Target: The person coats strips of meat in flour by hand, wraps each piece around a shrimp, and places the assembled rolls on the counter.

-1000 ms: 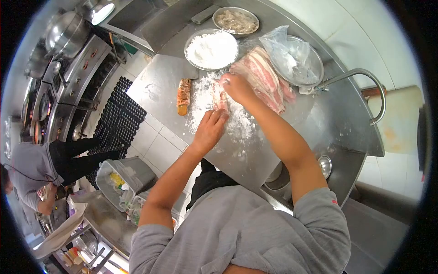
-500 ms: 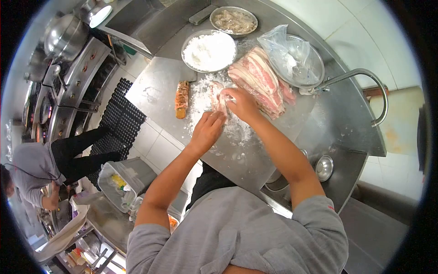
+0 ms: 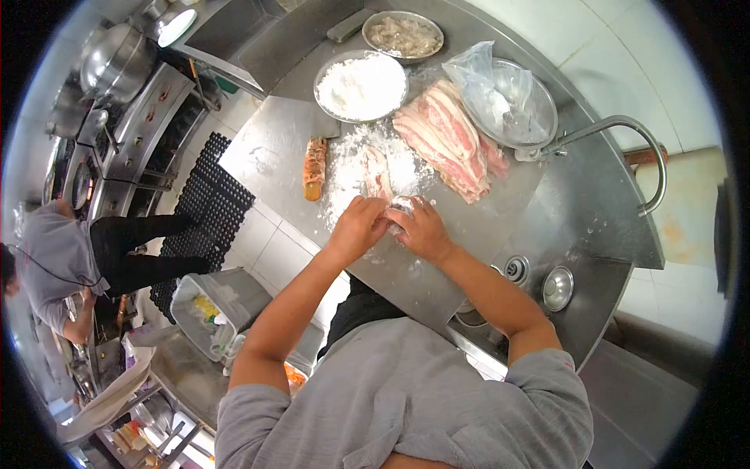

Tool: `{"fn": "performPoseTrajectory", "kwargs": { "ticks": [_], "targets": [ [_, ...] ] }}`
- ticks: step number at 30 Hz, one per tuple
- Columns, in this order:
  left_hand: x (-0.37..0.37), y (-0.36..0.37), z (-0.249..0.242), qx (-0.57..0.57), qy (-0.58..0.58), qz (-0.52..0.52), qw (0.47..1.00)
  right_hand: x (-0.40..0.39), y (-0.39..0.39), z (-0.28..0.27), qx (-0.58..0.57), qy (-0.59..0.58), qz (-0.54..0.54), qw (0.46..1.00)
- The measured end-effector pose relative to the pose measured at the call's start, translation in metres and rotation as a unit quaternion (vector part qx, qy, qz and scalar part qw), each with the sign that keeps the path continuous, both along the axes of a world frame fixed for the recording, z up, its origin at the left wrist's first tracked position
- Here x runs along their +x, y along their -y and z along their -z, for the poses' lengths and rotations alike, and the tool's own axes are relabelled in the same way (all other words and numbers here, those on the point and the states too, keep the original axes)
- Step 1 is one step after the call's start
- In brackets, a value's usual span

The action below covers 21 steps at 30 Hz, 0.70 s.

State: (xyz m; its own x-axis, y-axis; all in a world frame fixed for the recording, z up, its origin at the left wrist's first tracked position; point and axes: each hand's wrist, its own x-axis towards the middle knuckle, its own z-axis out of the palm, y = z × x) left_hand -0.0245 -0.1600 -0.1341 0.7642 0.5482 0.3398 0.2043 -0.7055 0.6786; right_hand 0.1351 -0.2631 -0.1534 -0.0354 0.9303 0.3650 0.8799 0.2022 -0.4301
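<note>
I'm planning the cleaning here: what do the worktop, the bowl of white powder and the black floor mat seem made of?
Worktop: probably stainless steel, satin finish; grey with soft reflections.
Bowl of white powder: likely smooth metal; its rim looks silvery.
Black floor mat: perhaps matte rubber, though plastic is possible; it is dark, dull and full of holes.

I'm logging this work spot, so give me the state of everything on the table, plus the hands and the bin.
Left hand, fingers curled, grip unclear
Right hand, fingers bent, grip unclear
Meat strip, laid lengthwise, powder around it
Roll, wrapped, one end bare
Meat slices, stacked, overlapping
Powder bowl, uncovered, heaped white
Back bowl, uncovered, holding pale pieces
Clear bag, crumpled, in a bowl
Bin, open, rubbish inside
</note>
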Motion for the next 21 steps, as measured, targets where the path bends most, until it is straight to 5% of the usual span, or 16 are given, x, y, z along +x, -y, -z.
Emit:
{"fn": "performPoseTrajectory", "kwargs": {
  "ticks": [8, 11, 14, 21],
  "targets": [
    [0.007, -0.013, -0.005, -0.151, -0.048, -0.043, 0.986, 0.010, -0.015, -0.002, -0.060, -0.089, -0.007, 0.994],
    [0.006, -0.004, -0.014, 0.012, -0.042, -0.106, 0.993, 0.016, -0.026, -0.008, -0.079, -0.082, -0.017, 0.993],
    [-0.001, -0.007, -0.010, 0.120, -0.033, -0.047, 0.991, 0.029, -0.047, -0.012, -0.151, -0.140, -0.043, 0.978],
    [0.010, -0.021, 0.008, 0.211, -0.041, -0.006, 0.977, 0.045, -0.072, -0.031, -0.251, -0.200, -0.027, 0.947]
  ]
}}
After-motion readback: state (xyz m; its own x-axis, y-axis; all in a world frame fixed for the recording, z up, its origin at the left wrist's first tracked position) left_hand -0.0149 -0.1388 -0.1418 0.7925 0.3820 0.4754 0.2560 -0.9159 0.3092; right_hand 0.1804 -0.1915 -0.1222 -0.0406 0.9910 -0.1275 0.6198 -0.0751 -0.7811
